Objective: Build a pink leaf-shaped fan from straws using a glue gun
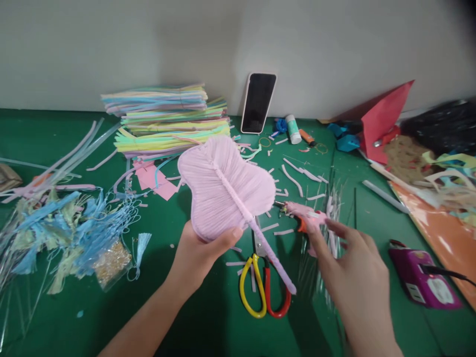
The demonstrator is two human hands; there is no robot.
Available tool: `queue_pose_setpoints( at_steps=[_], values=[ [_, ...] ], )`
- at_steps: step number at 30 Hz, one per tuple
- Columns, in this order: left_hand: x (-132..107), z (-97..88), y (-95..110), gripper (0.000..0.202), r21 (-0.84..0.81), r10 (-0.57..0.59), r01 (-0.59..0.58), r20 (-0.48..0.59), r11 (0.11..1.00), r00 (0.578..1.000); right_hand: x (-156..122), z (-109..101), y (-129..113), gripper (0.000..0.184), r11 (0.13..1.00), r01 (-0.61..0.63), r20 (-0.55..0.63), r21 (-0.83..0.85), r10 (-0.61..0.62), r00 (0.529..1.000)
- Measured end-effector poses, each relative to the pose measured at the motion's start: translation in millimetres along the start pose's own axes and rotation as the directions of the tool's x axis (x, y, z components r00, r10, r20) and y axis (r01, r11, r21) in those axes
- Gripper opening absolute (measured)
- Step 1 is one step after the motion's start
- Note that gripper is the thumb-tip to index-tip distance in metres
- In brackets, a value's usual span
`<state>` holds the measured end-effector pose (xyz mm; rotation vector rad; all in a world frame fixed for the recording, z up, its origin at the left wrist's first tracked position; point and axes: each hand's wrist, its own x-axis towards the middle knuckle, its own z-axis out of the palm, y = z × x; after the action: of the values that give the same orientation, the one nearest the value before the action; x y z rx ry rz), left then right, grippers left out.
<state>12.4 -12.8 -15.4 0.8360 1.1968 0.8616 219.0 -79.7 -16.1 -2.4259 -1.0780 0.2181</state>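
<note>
A lilac fan (223, 191) made of fuzzy pipe cleaners, with a lobed head and a wrapped handle, is held up over the table. My left hand (203, 260) grips its lower left edge, thumb on the front and the other fingers hidden behind. The handle slants down to the right above a pair of scissors (258, 287) with one yellow and one red loop. At the right, my right hand (353, 270) has thumb and forefinger around the body of a pink glue gun (307, 213) with an orange trigger. The gun's nozzle points left, close to the fan's edge.
Bundles of coloured pipe cleaners (171, 124) lie by the wall, beside a propped phone (258, 103). Blue tassels (74, 228) and a bag of beads (111, 263) are at left. A purple power box (424, 275) with a cable stands right. Pipe-cleaner offcuts litter the green table (208, 317).
</note>
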Motion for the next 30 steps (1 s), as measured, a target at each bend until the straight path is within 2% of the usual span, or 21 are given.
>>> queue_pose_setpoints(
  at_steps=[1, 2, 4, 5, 7, 8, 10, 11, 12, 14, 15, 17, 19, 21, 23, 27, 30],
  values=[
    [1, -1.8, 1, 0.023, 0.001, 0.003, -0.003, 0.019, 1.0, 1.0, -4, -3, -8, 0.053, 0.985, -0.042, 0.096, 0.167, 0.026, 0.995],
    [1, -3.4, 2, 0.024, 0.006, 0.005, -0.005, 0.046, 1.0, 0.999, -7, -4, -17, 0.048, 0.931, -0.082, 0.217, 0.356, 0.004, 0.976],
    [2, -6.1, 4, 0.026, 0.023, 0.013, -0.016, 0.13, 1.0, 0.991, -10, 0, -32, 0.043, 0.707, -0.228, 0.414, 0.669, -0.099, 0.905],
    [2, -6.8, 5, 0.026, 0.035, 0.017, -0.024, 0.183, 0.999, 0.983, -10, 5, -39, 0.04, 0.576, -0.317, 0.47, 0.753, -0.136, 0.872],
    [1, -6.8, 7, 0.023, 0.072, 0.023, -0.046, 0.288, 0.996, 0.957, -8, 15, -49, 0.033, 0.385, -0.474, 0.561, 0.792, -0.151, 0.814],
    [0, -6.2, 6, 0.024, 0.086, 0.048, -0.078, 0.308, 0.993, 0.95, -7, 19, -53, 0.029, 0.32, -0.508, 0.567, 0.799, -0.122, 0.815],
    [-2, -4.9, 4, 0.04, 0.102, 0.178, -0.21, 0.258, 0.972, 0.95, -6, 24, -58, 0.024, 0.246, -0.511, 0.539, 0.823, -0.056, 0.841],
    [-3, -4.6, 2, 0.055, 0.117, 0.28, -0.307, 0.204, 0.944, 0.938, -6, 25, -59, 0.022, 0.228, -0.488, 0.507, 0.843, -0.032, 0.861],
    [-3, -4.8, 0, 0.072, 0.145, 0.393, -0.413, 0.15, 0.899, 0.907, -7, 25, -60, 0.02, 0.22, -0.463, 0.479, 0.858, -0.021, 0.878],
    [-4, -6.4, -4, 0.09, 0.265, 0.589, -0.594, 0.108, 0.76, 0.801, -8, 23, -61, 0.017, 0.224, -0.428, 0.445, 0.875, -0.029, 0.895],
    [-4, -7.6, -4, 0.087, 0.349, 0.649, -0.647, 0.129, 0.678, 0.749, -9, 23, -61, 0.016, 0.231, -0.416, 0.436, 0.879, -0.041, 0.899],
    [-4, -10.0, -2, 0.068, 0.512, 0.715, -0.692, 0.196, 0.509, 0.671, -11, 22, -61, 0.014, 0.246, -0.403, 0.429, 0.882, -0.058, 0.902],
    [-3, -11.4, 2, 0.05, 0.613, 0.738, -0.692, 0.249, 0.382, 0.627, -14, 21, -62, 0.014, 0.257, -0.392, 0.418, 0.883, -0.052, 0.907],
    [-2, -11.7, 7, 0.046, 0.635, 0.759, -0.699, 0.262, 0.33, 0.596, -16, 21, -62, 0.014, 0.268, -0.382, 0.407, 0.884, -0.043, 0.912],
    [-2, -11.6, 9, 0.045, 0.627, 0.771, -0.709, 0.259, 0.323, 0.581, -18, 21, -62, 0.013, 0.284, -0.371, 0.4, 0.884, -0.053, 0.915],
    [-1, -11.6, 8, 0.044, 0.604, 0.767, -0.715, 0.25, 0.354, 0.591, -21, 21, -61, 0.014, 0.307, -0.368, 0.399, 0.878, -0.041, 0.916],
    [0, -11.8, 6, 0.044, 0.599, 0.763, -0.707, 0.233, 0.376, 0.603, -24, 24, -62, 0.017, 0.261, -0.406, 0.429, 0.876, -0.035, 0.903]
  ],
)
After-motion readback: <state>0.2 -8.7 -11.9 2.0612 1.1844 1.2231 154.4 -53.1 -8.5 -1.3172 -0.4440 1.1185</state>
